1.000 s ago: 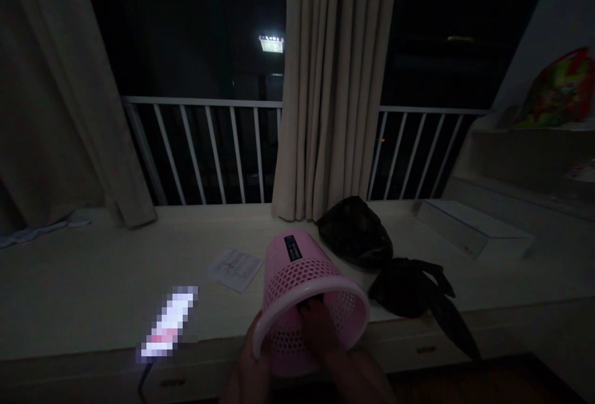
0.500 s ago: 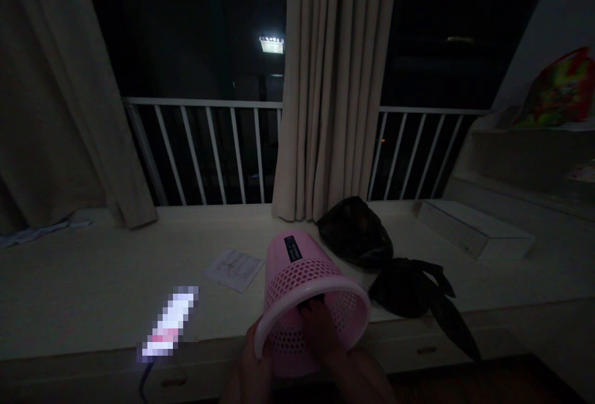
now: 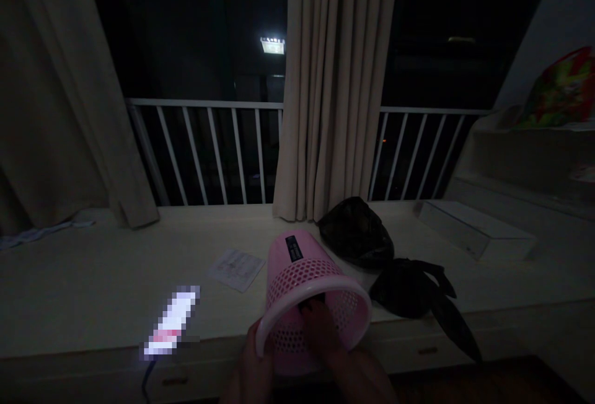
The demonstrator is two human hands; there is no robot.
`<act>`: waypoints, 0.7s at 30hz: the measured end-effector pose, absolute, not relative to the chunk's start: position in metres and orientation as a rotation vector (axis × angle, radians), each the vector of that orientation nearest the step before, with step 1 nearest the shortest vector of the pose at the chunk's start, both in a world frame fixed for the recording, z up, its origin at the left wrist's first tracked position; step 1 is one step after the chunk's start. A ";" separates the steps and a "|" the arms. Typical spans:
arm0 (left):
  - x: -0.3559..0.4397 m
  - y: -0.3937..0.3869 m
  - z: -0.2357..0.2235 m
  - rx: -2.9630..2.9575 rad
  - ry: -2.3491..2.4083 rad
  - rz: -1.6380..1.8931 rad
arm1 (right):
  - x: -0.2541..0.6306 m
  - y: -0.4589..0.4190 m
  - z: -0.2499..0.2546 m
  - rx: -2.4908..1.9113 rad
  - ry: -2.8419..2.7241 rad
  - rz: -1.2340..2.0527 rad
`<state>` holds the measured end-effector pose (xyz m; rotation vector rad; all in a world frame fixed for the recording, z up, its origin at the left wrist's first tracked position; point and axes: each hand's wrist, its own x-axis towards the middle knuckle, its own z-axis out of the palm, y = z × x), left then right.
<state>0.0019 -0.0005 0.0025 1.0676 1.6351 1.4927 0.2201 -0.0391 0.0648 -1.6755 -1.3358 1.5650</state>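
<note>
A pink plastic wastebasket (image 3: 283, 258) with a perforated band and a dark label is tilted, its mouth toward me. My left hand (image 3: 255, 357) grips its rim at the lower left, fingers outside the wall. Inside the mouth is my right hand (image 3: 318, 326), its fingers bent against something dark; the dim light hides what it is. To the basket's right lie a black plastic bag (image 3: 357, 237) and a second, knotted black bag (image 3: 404, 289), whose loose ends hang over the front edge.
On the white counter (image 3: 111, 280) lie a sheet of paper (image 3: 237, 269) and a lit, blurred-out device (image 3: 171, 320) with a cable. A white box (image 3: 474, 230) stands at right. Behind are a beige curtain (image 3: 334, 94) and a white railing (image 3: 209, 105). A colourful bag (image 3: 562, 91) sits on a shelf.
Almost nothing differs. The view has shifted very slightly; both hands and the basket keep the same pose.
</note>
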 end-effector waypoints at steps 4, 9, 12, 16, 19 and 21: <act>0.005 0.002 0.002 1.053 1.619 1.568 | 0.215 -0.037 0.071 -1.677 -1.336 1.507; 0.006 0.000 0.005 1.070 1.599 1.585 | 0.217 -0.042 0.073 -1.682 -1.322 1.494; 0.005 -0.002 0.008 1.078 1.603 1.631 | 0.217 -0.048 0.080 -1.657 -1.393 1.460; 0.007 -0.002 0.018 1.108 1.575 1.642 | 0.199 -0.019 0.068 -1.701 -1.800 1.028; 0.010 0.001 0.026 1.098 1.543 1.623 | 0.176 0.030 0.036 -1.768 -2.078 0.701; 0.011 0.005 0.029 1.083 1.573 1.637 | 0.165 0.056 0.014 -1.760 -2.186 0.550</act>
